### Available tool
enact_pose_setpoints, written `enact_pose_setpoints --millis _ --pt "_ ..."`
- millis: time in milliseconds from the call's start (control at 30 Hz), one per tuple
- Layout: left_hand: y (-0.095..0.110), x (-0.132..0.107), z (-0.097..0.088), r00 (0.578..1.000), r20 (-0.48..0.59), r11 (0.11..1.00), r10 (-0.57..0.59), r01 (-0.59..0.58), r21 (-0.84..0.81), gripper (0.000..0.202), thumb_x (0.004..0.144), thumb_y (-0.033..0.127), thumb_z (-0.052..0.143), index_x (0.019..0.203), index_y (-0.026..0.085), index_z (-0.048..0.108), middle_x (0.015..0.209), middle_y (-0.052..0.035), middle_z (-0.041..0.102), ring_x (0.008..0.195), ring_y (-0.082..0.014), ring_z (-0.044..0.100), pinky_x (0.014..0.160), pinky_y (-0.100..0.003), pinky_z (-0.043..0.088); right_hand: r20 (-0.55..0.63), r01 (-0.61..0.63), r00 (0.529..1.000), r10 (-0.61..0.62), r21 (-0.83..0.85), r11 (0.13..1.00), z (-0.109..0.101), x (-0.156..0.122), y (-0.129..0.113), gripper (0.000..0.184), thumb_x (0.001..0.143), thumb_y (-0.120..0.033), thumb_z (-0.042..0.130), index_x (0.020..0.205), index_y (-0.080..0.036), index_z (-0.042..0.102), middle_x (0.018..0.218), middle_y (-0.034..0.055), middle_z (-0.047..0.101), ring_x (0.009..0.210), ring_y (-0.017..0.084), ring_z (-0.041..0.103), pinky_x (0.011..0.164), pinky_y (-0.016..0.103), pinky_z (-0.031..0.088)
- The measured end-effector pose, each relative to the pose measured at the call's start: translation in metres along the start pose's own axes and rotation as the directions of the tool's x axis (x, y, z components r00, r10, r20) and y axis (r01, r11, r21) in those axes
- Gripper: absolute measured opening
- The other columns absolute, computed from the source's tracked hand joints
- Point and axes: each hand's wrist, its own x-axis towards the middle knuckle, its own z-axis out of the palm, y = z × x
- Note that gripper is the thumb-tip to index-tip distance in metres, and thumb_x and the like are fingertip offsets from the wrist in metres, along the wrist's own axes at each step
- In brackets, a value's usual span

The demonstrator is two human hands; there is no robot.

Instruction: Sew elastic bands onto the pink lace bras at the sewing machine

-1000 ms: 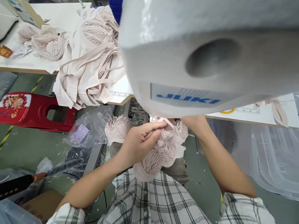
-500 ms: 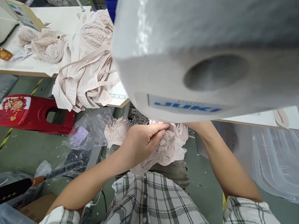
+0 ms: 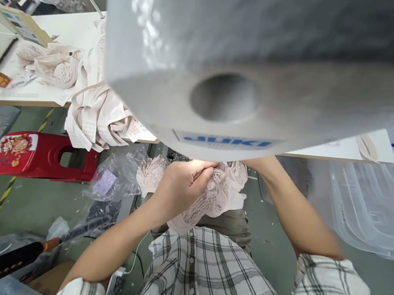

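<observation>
Pale pink lace fabric (image 3: 214, 198) hangs over my lap, bunched beneath the front of a sewing machine head (image 3: 172, 111) marked JUKI. My left hand (image 3: 183, 186) pinches the upper edge of this lace between thumb and curled fingers. Of my right hand (image 3: 261, 164) only the wrist side shows; its fingers are hidden behind the machine head. More gathered lace (image 3: 152, 173) shows to the left of my left hand. The needle area is out of sight behind the machine.
A heap of pale straps and lace pieces (image 3: 97, 111) overhangs the white table (image 3: 69, 19) at left. Below stands a red stool (image 3: 45, 155) beside a clear plastic bag (image 3: 116, 176). Clear plastic bins (image 3: 365, 211) stand at right. The machine head fills the upper view.
The camera view has shifted, so the machine head appears farther left and covers more of the heap. My left hand, still pinching the lace, has moved slightly left.
</observation>
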Motion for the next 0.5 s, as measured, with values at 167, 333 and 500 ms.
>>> enact_pose_setpoints --millis 167,333,500 --pt "-0.0004 -0.0002 0.0010 1.000 -0.016 1.000 0.011 -0.011 0.006 0.028 0.096 0.022 0.055 0.111 0.015 0.077 0.103 -0.0073 0.080 0.090 -0.0211 0.077 0.069 -0.026 0.062 -0.005 -0.010 1.000 0.010 -0.006 1.000 -0.0005 -0.0002 0.0008 0.037 0.071 -0.012 0.058 0.058 -0.024 0.026 0.053 -0.0048 0.032 0.055 0.013 0.034 0.056 0.031 0.032" --pt "0.0000 0.0003 0.0012 1.000 -0.024 0.999 0.016 -0.016 0.028 0.027 0.096 0.022 0.055 0.111 0.015 0.077 0.104 -0.0077 0.080 0.093 -0.0225 0.077 0.069 -0.026 0.062 0.002 -0.024 1.000 0.024 -0.001 1.000 -0.0028 -0.0014 -0.0032 0.032 0.072 -0.014 0.061 0.060 -0.024 0.033 0.057 -0.0030 0.039 0.061 0.016 0.041 0.060 0.033 0.037" --pt "-0.0003 -0.0003 0.0019 1.000 -0.015 0.999 0.014 -0.014 0.031 0.029 0.097 0.023 0.055 0.113 0.015 0.077 0.104 -0.0083 0.079 0.093 -0.0232 0.077 0.068 -0.028 0.062 -0.017 0.005 1.000 -0.005 0.007 1.000 -0.0019 -0.0026 -0.0023 0.025 0.074 -0.017 0.060 0.060 -0.023 0.040 0.059 -0.0024 0.042 0.061 0.015 0.042 0.059 0.031 0.037"
